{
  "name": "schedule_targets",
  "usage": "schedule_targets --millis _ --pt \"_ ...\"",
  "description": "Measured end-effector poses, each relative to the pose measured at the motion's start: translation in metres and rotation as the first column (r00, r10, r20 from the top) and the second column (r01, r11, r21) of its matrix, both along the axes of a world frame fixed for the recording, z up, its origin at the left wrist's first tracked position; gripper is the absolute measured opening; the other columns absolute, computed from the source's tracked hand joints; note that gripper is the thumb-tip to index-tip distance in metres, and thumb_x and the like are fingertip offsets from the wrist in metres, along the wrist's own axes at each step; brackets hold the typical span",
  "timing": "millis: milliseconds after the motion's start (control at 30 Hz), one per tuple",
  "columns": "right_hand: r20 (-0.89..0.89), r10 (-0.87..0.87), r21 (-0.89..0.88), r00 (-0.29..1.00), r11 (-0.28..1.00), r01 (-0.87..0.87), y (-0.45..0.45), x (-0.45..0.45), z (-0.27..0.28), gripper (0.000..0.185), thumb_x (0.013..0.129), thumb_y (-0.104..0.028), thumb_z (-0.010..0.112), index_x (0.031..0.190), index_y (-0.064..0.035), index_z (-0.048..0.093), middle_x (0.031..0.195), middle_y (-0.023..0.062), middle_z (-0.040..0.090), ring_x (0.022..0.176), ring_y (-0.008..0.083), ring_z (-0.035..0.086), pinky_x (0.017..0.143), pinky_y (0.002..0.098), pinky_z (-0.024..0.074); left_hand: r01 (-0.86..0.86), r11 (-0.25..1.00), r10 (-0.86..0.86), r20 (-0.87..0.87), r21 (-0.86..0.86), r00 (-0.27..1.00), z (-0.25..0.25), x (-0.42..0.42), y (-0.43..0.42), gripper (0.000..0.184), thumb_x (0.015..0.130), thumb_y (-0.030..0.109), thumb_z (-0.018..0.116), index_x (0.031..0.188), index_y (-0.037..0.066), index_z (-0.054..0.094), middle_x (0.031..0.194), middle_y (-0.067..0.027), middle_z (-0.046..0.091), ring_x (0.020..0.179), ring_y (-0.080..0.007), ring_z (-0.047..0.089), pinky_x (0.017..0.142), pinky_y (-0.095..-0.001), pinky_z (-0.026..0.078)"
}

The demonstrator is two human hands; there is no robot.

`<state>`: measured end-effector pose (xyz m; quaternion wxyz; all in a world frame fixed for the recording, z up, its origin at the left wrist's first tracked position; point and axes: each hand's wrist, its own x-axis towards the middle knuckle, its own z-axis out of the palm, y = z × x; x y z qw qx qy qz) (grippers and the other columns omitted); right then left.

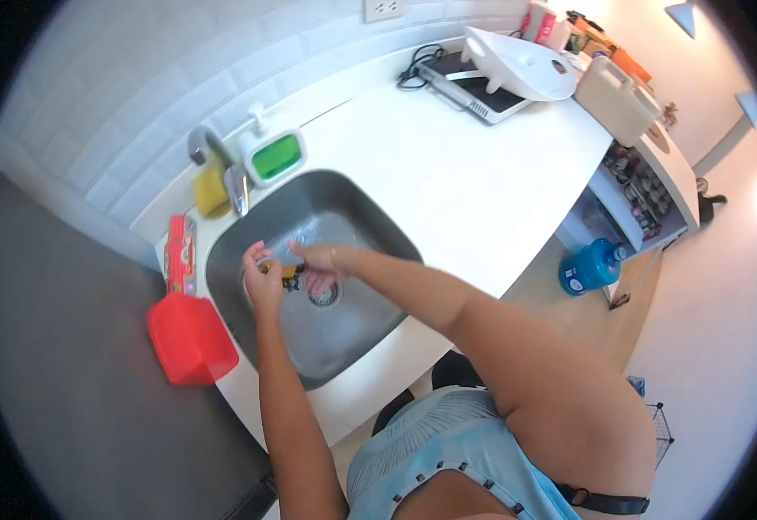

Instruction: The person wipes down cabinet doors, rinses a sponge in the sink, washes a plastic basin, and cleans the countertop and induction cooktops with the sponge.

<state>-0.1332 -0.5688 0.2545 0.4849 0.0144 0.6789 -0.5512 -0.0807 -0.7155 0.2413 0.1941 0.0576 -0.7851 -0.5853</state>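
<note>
Both hands are over the grey sink (335, 338). My left hand (263, 276) is curled at the sink's left side, its fingers on a small yellow and dark object (290, 272) that I cannot make out well. My right hand (318, 263) reaches in from the right, just beside that object and above the drain (326, 296). Its fingers are apart, with nothing visible between them. The chrome faucet (237, 186) stands at the sink's back left corner.
A green sponge in a white holder (298, 137), a yellow sponge (210, 192) and a red plastic container (189, 340) surround the sink. Farther back are a portable cooktop (495, 106), a white basin (526, 65) and a beige container (614, 100). A blue water jug (588, 267) stands on the floor.
</note>
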Motion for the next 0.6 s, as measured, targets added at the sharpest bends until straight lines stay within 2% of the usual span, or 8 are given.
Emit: schedule_targets --millis 33,67,133,333,400,433,533,600 --pt "0.285 -0.077 -0.155 0.956 0.98 0.125 0.006 0.017 0.007 0.084 0.082 -0.071 0.027 0.1 0.0062 0.055 0.08 0.0145 0.062 0.071 0.0245 0.062 0.067 0.0359 0.0514 0.127 0.992 -0.127 0.005 -0.01 0.992 0.005 0.001 0.004 0.058 0.07 -0.005 0.053 0.125 0.005 0.036 0.104 -0.01 0.051 0.087 -0.018 0.053 0.079 -0.0304 0.044" --pt "0.276 -0.092 -0.155 0.957 0.978 0.139 0.008 0.026 0.007 0.084 0.082 -0.071 0.027 0.1 0.0062 0.055 0.08 0.0145 0.062 0.071 0.0245 0.062 0.067 0.0359 0.0514 0.142 0.99 -0.142 -0.003 -0.01 0.99 0.015 0.007 0.017 0.058 0.07 -0.005 0.053 0.125 0.005 0.036 0.104 -0.01 0.051 0.087 -0.018 0.053 0.079 -0.0304 0.044" --pt "0.576 -0.319 -0.5 0.752 0.591 0.633 0.007 0.029 0.007 0.083 0.081 -0.072 0.027 0.1 0.0049 0.052 0.089 0.0156 0.061 0.076 0.0219 0.062 0.066 0.0351 0.0511 0.197 0.951 -0.18 -0.092 0.24 0.979 0.034 0.019 0.057 0.064 0.072 -0.007 0.052 0.131 0.007 0.031 0.101 -0.0104 0.051 0.091 -0.0165 0.052 0.082 -0.0313 0.043" --pt "0.494 -0.469 -0.572 0.732 0.459 0.68 -0.008 0.012 0.009 0.048 0.084 -0.054 0.05 0.072 -0.008 0.049 0.064 0.0049 0.052 0.058 0.0164 0.053 0.054 0.03 0.0457 0.007 0.995 0.023 -0.297 0.099 0.954 0.042 0.04 0.1 0.057 0.078 0.002 0.054 0.13 0.006 0.031 0.103 -0.0106 0.052 0.095 -0.0191 0.051 0.086 -0.0329 0.042" --pt "0.398 -0.603 -0.537 0.691 0.458 0.709 -0.011 0.023 0.03 0.045 0.084 -0.05 0.054 0.07 -0.008 0.049 0.06 0.003 0.048 0.053 0.014 0.05 0.049 0.0275 0.0435 -0.185 0.728 0.319 -0.087 0.66 0.944 0.062 0.046 0.112 0.045 0.087 0.014 0.05 0.128 0.006 0.035 0.101 -0.0095 0.053 0.098 -0.02 0.051 0.087 -0.0342 0.043" --pt "0.306 -0.7 -0.573 0.645 0.406 0.712 -0.014 0.028 0.038 0.044 0.085 -0.049 0.054 0.071 -0.0076 0.048 0.059 0.0025 0.046 0.052 0.0134 0.048 0.048 0.0276 0.043 -0.181 0.729 0.317 -0.092 0.66 0.944 0.064 0.044 0.112 0.045 0.087 0.014 0.05 0.128 0.006 0.035 0.101 -0.0095 0.053 0.098 -0.02 0.051 0.087 -0.0342 0.043" --pt "0.192 -0.805 -0.639 0.561 0.331 0.694 -0.016 0.036 0.06 0.046 0.086 -0.048 0.053 0.067 -0.0068 0.05 0.058 0.0005 0.045 0.05 0.0116 0.046 0.046 0.0281 0.0409 -0.13 0.473 0.216 0.029 0.871 0.976 0.063 0.031 0.097 0.04 0.09 0.022 0.045 0.124 0.003 0.037 0.101 -0.0059 0.051 0.094 -0.0176 0.053 0.086 -0.0312 0.043" --pt "-0.354 -0.765 -0.621 0.538 0.622 0.477 -0.013 0.039 0.066 0.048 0.084 -0.049 0.056 0.06 -0.0071 0.051 0.057 0.0019 0.049 0.048 0.0149 0.046 0.046 0.0314 0.0396 0.068 0.043 -0.112 -0.063 0.997 0.992 0.037 0.018 0.081 0.043 0.091 0.022 0.046 0.13 0.006 0.035 0.095 -0.0077 0.054 0.094 -0.0211 0.055 0.085 -0.0348 0.045"
